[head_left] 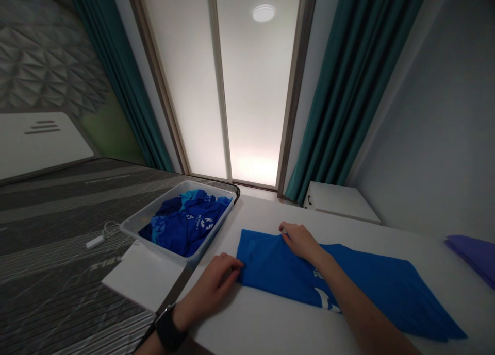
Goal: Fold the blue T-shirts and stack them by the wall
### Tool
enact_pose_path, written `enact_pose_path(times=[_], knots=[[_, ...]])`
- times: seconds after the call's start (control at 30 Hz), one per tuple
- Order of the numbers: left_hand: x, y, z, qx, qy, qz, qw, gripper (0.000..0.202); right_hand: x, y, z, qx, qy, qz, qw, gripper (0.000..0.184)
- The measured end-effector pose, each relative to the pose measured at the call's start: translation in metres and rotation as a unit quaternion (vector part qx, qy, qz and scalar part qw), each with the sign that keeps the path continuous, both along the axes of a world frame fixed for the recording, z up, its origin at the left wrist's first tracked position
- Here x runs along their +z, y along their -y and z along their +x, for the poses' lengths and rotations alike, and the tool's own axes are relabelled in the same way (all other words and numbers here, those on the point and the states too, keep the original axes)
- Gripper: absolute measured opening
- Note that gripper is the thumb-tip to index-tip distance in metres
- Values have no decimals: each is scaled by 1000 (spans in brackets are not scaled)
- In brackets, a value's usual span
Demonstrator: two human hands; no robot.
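Pressing my left hand (pixel 209 288) against the left end of a blue T-shirt (pixel 390 283), I keep the fingers close together and a little curled at its edge, and this seems to hold the cloth from sliding on the white desk (pixel 247 329). My right hand (pixel 301 241) is at the far edge of the shirt, and the fingertips (pixel 285 228) are together there. They seem to pinch a small fold of the fabric, but from this view I cannot tell if they are really clamped or only touching. The shirt lies flat near the middle of the desk, with a white printed mark (pixel 324 299) showing just beside my right forearm (pixel 359 303). A black watch (pixel 169 328) sits on my left wrist. Beyond the desk's left edge, near its far left corner, a translucent plastic tub (pixel 154 203) holds a heap of blue garments (pixel 185 226), maybe placed there to be in reach but away from the flat shirt. A folded purple cloth (pixel 474 257) lies at the right edge of the desk, well apart from my hands
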State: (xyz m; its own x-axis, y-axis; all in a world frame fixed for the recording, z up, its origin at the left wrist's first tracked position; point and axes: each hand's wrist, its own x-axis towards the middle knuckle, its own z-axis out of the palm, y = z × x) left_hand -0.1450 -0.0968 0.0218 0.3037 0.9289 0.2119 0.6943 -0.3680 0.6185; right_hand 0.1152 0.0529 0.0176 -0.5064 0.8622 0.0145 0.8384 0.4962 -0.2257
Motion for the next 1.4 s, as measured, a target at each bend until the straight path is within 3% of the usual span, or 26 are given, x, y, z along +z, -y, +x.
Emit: enact_pose_path(times=[0.13,0.33,0.5,0.77,1.0,1.4], knots=[[-2,-13,2,65,25,54,996,27,-4,0,-2,7,8,10,1000,22],[2,-41,23,73,-109,45,990,29,-6,-1,-2,12,8,14,1000,22],[-3,-49,29,63,-150,42,986,32,-7,-1,-2,17,11,16,1000,24],[-21,-53,22,91,-80,35,992,23,-9,0,-3,11,4,19,1000,23],[-23,-67,25,144,-43,-9,989,16,-13,0,-3,8,12,28,1000,22],[-32,-82,26,185,-15,-10,983,13,-18,-2,-2,9,11,32,999,22]])
